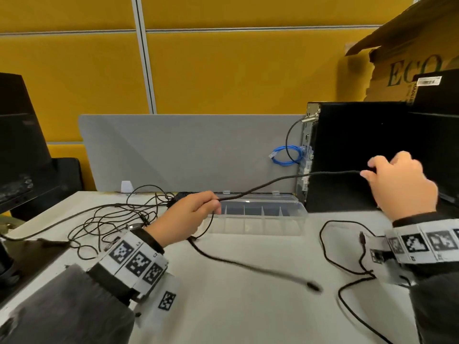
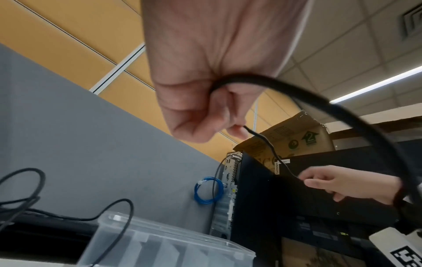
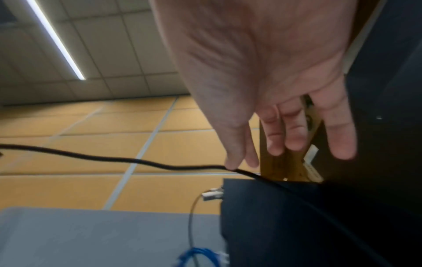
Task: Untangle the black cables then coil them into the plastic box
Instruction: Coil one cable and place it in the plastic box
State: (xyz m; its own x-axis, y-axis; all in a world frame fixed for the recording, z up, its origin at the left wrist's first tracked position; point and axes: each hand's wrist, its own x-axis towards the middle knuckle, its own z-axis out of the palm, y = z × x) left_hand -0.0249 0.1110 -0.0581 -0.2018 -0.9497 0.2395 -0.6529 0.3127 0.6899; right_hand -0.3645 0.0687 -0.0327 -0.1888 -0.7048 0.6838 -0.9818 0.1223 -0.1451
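A black cable (image 1: 273, 181) is stretched in the air between both hands, above the clear plastic box (image 1: 260, 227) at the back of the table. My left hand (image 1: 196, 211) grips it in a fist in front of the box; the left wrist view shows the cable (image 2: 319, 97) looping out of that fist (image 2: 205, 94). My right hand (image 1: 392, 180) pinches it between thumb and forefinger, the other fingers straight (image 3: 340, 137). The cable's free end (image 1: 313, 285) hangs blurred over the table. A tangle of black cables (image 1: 111, 219) lies at the left.
A black computer tower (image 1: 360, 157) stands behind my right hand, with a blue network cable (image 1: 285, 155) at its back. A grey divider (image 1: 186, 150) closes the table's far edge. Another black cable (image 1: 347, 247) lies at the right. A monitor (image 1: 19, 145) stands at the left.
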